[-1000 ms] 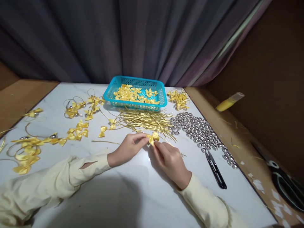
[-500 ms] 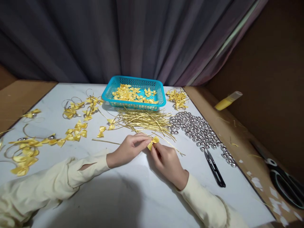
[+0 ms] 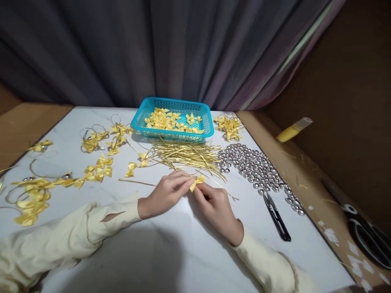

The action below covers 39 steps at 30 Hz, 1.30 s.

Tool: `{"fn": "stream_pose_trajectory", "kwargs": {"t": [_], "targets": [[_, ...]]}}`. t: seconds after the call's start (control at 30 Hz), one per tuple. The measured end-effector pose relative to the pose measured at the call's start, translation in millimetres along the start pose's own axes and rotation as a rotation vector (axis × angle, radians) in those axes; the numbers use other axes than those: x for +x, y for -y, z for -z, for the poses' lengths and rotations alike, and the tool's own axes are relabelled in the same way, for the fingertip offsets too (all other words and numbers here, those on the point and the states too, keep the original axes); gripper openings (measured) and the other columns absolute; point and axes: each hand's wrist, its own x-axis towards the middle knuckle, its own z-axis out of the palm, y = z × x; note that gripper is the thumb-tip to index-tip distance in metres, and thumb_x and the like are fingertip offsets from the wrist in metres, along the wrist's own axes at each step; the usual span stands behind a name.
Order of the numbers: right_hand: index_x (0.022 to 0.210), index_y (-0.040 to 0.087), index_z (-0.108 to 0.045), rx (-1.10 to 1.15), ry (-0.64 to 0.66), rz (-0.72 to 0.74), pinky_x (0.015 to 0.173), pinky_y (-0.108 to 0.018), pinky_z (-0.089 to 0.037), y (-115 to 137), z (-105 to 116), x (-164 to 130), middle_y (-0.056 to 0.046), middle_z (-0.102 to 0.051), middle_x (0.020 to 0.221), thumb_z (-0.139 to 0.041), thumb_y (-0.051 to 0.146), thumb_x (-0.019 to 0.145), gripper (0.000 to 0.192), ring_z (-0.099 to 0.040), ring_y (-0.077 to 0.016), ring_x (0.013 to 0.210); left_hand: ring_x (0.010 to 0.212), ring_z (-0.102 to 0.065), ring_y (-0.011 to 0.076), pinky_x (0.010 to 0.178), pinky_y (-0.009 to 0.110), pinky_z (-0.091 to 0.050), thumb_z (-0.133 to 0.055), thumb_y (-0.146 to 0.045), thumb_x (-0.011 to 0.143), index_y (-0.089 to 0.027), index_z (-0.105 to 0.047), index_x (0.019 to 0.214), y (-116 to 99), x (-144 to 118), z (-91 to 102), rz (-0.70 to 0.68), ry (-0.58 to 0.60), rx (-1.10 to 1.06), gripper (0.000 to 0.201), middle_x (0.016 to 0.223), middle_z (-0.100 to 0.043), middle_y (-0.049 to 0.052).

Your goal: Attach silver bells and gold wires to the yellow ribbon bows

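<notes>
Pinching a small yellow ribbon bow [image 3: 197, 182] between them, the fingers [image 3: 187, 184] of the left hand [image 3: 166, 194] and the fingers [image 3: 200, 191] of the right hand [image 3: 215, 205] are meeting over the middle of the white table [image 3: 171, 252], both sets closed on the bow. The bow is sitting just above the table, tilted, at the near edge of a heap of thin gold strips [image 3: 186, 154]. Both wrists are resting low, cream sleeves [image 3: 76, 228] trailing back toward the near edge.

Right of the hands, a spread of silver bells [image 3: 256, 167] is lying beside the strips, with black thread snips [image 3: 276, 217] just near of it. Beyond the strips, a turquoise basket [image 3: 139, 120] is holding more yellow bows. Finished bows on gold loops [image 3: 97, 140] are lying scattered over the left side of the table. On the brown surface at far right, a yellow tube [image 3: 293, 130] and large black scissors [image 3: 366, 240] are lying well apart.
</notes>
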Motion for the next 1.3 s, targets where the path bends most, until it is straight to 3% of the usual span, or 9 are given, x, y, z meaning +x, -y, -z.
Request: {"fn": "stream_pose_trajectory", "kwargs": {"t": [0.3, 0.5, 0.67, 0.77, 0.83, 1.07, 1.17, 1.3], "targets": [[0.071, 0.016, -0.062, -0.052, 0.097, 0.045, 0.047, -0.02, -0.031, -3.8, 1.1, -0.2, 0.001, -0.058, 0.051, -0.043, 0.019, 0.085, 0.023, -0.044, -0.009, 0.041, 0.083, -0.06, 0.0163, 0.075, 0.026, -0.047, -0.044, -0.025, 0.089, -0.015, -0.064, 0.083, -2.6, 3.4, 0.8, 0.145, 0.028, -0.055, 0.023, 0.087, -0.067, 0.005], [0.074, 0.015, -0.062, -0.049, 0.067, 0.037, 0.047, -0.02, -0.031, -4.8, -0.6, -1.7, 0.001, -0.057, 0.053, -0.042, 0.018, 0.086, 0.024, -0.041, -0.0087, 0.041, 0.087, -0.059, 0.0168, 0.079, 0.027, -0.045, -0.048, -0.024, 0.087, -0.015, -0.062, 0.088, -1.4, 2.0, 0.8, 0.069, 0.069, -0.056, 0.017, 0.089, -0.065, 0.007], [0.061, 0.016, -0.054, -0.081, 0.139, 0.098, 0.049, -0.022, -0.03, -3.7, 16.1, 2.7, 0.002, -0.049, 0.05, -0.047, 0.023, 0.085, 0.025, -0.04, -0.0094, 0.045, 0.085, -0.057, 0.0164, 0.076, 0.026, -0.044, -0.045, -0.023, 0.089, -0.016, -0.062, 0.086, 2.0, 0.9, -0.3, 0.079, 0.062, 0.041, 0.018, 0.088, -0.065, 0.006], [0.062, 0.017, -0.047, -0.129, -0.029, 0.191, 0.054, -0.024, -0.031, -3.8, 32.2, 8.2, 0.0, -0.045, 0.056, -0.047, 0.027, 0.086, 0.026, -0.041, -0.0125, 0.054, 0.077, -0.056, 0.0155, 0.071, 0.025, -0.043, -0.045, -0.021, 0.089, -0.015, -0.061, 0.081, 1.3, 1.1, -0.2, 0.043, 0.071, 0.082, 0.019, 0.079, -0.063, 0.005], [0.063, 0.018, -0.043, -0.151, -0.051, 0.22, 0.056, -0.025, -0.031, -5.1, 38.3, 11.1, 0.0, -0.044, 0.059, -0.045, 0.03, 0.087, 0.027, -0.041, -0.0137, 0.059, 0.073, -0.054, 0.0144, 0.068, 0.024, -0.041, -0.045, -0.02, 0.089, -0.015, -0.06, 0.078, -0.2, 1.6, 0.4, -0.014, 0.124, 0.067, 0.019, 0.074, -0.061, 0.003], [0.06, 0.017, -0.045, -0.075, 0.259, 0.189, 0.054, -0.023, -0.031, -11.4, 28.5, 13.0, 0.0, -0.046, 0.058, -0.04, 0.041, 0.091, 0.039, -0.043, -0.012, 0.057, 0.058, -0.044, 0.0099, 0.057, 0.021, -0.035, -0.042, -0.019, 0.088, -0.013, -0.051, 0.064, -0.6, 2.4, 1.9, -0.038, 0.387, -0.053, 0.027, 0.061, -0.047, -0.001], [0.056, 0.017, -0.044, -0.007, 0.319, 0.19, 0.051, -0.022, -0.029, -12.7, 23.2, 13.1, 0.002, -0.041, 0.054, -0.04, 0.042, 0.091, 0.043, -0.04, -0.0098, 0.052, 0.056, -0.039, 0.0091, 0.054, 0.02, -0.031, -0.041, -0.022, 0.088, -0.012, -0.05, 0.064, 0.4, 2.7, 2.4, -0.025, 0.426, -0.076, 0.027, 0.059, -0.042, -0.002], [0.054, 0.017, -0.043, 0.079, 0.325, 0.133, 0.051, -0.02, -0.029, -11.6, 20.2, 13.5, 0.004, -0.04, 0.051, -0.043, 0.039, 0.09, 0.042, -0.039, -0.0084, 0.049, 0.052, -0.032, 0.0079, 0.049, 0.02, -0.026, -0.042, -0.03, 0.088, -0.012, -0.05, 0.063, -0.3, 4.5, 5.3, 0.101, 0.474, -0.137, 0.032, 0.056, -0.036, -0.004]]}}
